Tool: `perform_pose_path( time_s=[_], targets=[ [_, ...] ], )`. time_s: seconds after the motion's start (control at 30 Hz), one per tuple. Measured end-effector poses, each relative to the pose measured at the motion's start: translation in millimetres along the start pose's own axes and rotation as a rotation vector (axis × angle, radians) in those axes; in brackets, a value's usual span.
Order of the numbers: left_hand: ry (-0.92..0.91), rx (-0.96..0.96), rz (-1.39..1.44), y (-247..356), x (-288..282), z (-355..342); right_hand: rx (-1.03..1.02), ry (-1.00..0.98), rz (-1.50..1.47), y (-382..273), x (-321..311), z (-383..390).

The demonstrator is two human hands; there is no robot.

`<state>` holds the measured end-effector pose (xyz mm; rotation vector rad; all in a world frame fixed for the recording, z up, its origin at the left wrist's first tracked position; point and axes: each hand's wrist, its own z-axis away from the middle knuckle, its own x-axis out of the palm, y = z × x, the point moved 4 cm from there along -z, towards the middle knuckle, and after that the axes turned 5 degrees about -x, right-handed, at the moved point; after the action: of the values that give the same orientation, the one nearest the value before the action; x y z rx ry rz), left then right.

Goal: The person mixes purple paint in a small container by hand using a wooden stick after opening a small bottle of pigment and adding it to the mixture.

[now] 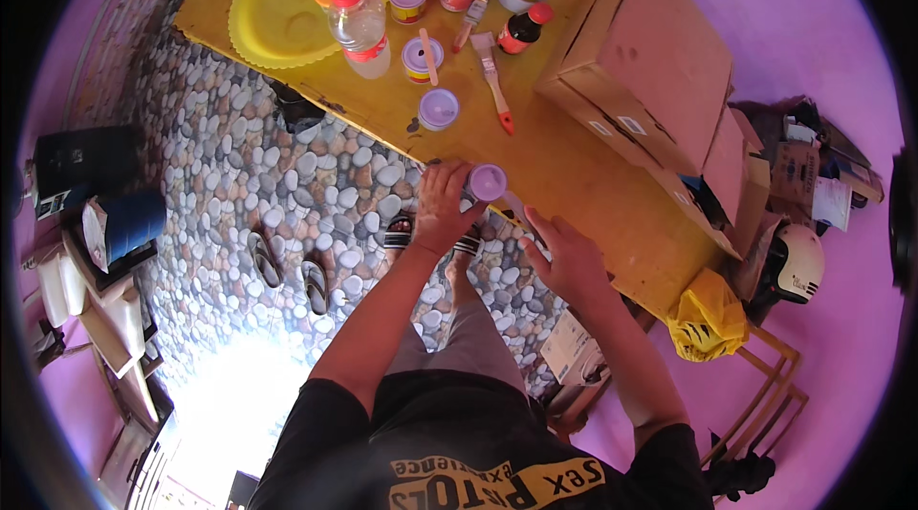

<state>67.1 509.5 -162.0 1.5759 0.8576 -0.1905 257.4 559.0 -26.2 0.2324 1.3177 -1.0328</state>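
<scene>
At the frame's centre, the left hand (443, 209) grips a can (488, 182); the right hand's (572, 260) fingers, I cannot tell.

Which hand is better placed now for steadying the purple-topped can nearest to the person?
Probably the left hand: its fingers and thumb are right at the left side of the purple-topped can. The right hand is farther from it.

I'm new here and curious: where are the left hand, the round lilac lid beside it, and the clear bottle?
Left hand (440, 209), head view: back of hand.
Lilac lid (488, 183), head view: its upper face.
Clear bottle (356, 26), head view: its clear side.
</scene>
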Motion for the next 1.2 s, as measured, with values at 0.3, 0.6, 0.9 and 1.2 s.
perform_pose_path(
  time_s=[0.3, 0.6, 0.9, 1.2],
  targets=[
    [-0.002, -0.017, -0.002, 1.5, 1.6, -0.6, -0.071, 0.029, 0.049, 0.5, -22.6, -13.6],
    [0.01, -0.012, 0.008, 0.8, 1.2, -0.8, 0.594, -0.22, -0.922, 18.8, -2.4, -11.1],
    [-0.005, -0.007, 0.007, -1.4, 3.3, -0.6, 0.582, -0.222, -0.931, 21.4, 2.1, -11.3],
    [0.005, -0.001, 0.008, -1.4, 2.9, -0.3, 0.613, -0.209, -0.915, 16.6, 2.2, -15.5]
  ],
)
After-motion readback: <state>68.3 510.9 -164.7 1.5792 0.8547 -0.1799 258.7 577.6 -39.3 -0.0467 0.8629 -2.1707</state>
